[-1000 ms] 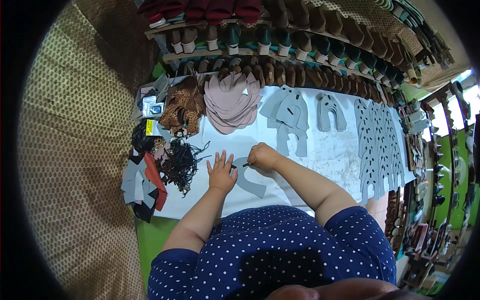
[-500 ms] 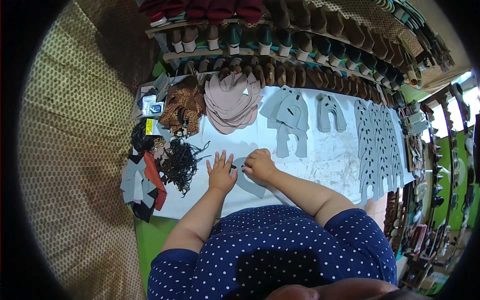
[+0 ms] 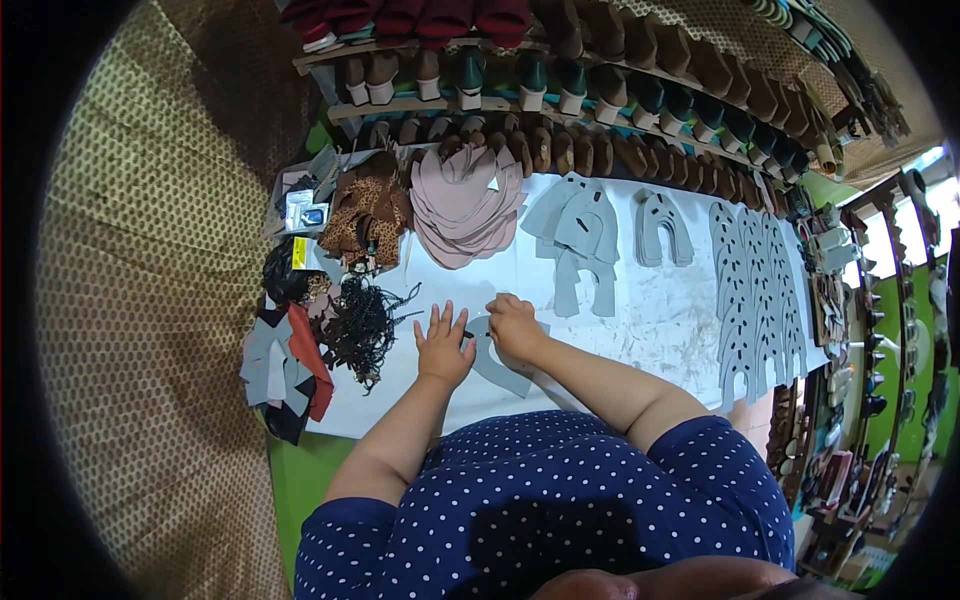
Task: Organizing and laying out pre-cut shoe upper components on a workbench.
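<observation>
While the person leans over the white counter (image 3: pixel 640 330), the left hand (image 3: pixel 443 347) lies flat and open, fingers spread, pressing down on the near-left edge of a grey cut piece (image 3: pixel 500 365) that rests on the counter just in front of the body. The right hand (image 3: pixel 515 328) is closed in a loose fist on top of the same piece, gripping a small dark tool (image 3: pixel 468 334) whose tip shows between the two hands; its kind cannot be told. Further back lie a stack of pink pieces (image 3: pixel 465 205), leopard-print pieces (image 3: pixel 365 215), grey uppers (image 3: pixel 585 235) and rows of grey perforated strips (image 3: pixel 755 290). A tangle of black cord (image 3: pixel 365 325) sits left of the open hand. Shelves of shoes (image 3: pixel 560 90) run behind
</observation>
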The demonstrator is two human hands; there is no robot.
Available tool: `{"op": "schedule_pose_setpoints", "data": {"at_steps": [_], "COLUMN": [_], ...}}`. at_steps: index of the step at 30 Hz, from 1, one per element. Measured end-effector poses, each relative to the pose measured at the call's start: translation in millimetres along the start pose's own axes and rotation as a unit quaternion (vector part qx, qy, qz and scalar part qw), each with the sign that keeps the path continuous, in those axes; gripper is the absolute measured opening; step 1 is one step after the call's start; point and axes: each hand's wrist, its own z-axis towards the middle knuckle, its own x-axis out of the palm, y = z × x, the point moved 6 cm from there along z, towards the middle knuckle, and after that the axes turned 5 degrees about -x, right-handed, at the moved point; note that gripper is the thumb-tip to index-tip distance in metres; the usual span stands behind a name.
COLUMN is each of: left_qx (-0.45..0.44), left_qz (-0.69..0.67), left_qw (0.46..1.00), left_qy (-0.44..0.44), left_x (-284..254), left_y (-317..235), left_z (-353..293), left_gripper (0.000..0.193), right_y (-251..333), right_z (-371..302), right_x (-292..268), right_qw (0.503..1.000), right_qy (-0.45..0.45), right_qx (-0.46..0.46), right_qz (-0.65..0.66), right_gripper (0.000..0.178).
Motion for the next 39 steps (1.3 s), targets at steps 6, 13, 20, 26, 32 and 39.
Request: {"op": "schedule_pose_setpoints", "data": {"at_steps": [6, 13, 20, 26, 32, 39], "left_qx": [0.0, 0.007, -0.043, -0.073, -0.126, -0.103], "left_qz": [0.001, -0.052, -0.111, -0.171, -0.186, -0.164], "left_qw": [1.0, 0.998, 0.993, 0.983, 0.972, 0.98], "left_qy": [0.0, -0.026, -0.021, -0.015, 0.064, 0.053], "left_x": [1.2, 0.9, -10.9, -7.7, -3.0, -6.5], "left_y": [1.7, 6.3, 5.1, -1.7, -22.0, -21.9], "left_z": [-0.2, -0.4, 2.9, 9.9, 26.1, 17.7], "left_gripper": [0.065, 0.054, 0.032, 0.019, 0.018, 0.028], "right_y": [0.2, 4.2, 1.2, -2.4, -1.3, -4.2], "right_z": [13.0, 8.3, -42.4, -44.6, -40.1, -39.7], "right_x": [3.7, -5.2, -14.6, -22.2, -12.4, -22.9], "right_qw": [0.999, 0.998, 0.976, 0.982, 0.962, 0.978], "right_qy": [0.024, 0.023, 0.0, 0.069, 0.082, 0.082], "right_qx": [-0.036, -0.033, -0.198, -0.154, -0.185, -0.149], "right_qz": [-0.033, -0.038, -0.086, -0.088, -0.185, -0.12], "right_gripper": [0.009, 0.013, 0.036, 0.05, 0.053, 0.051]}}
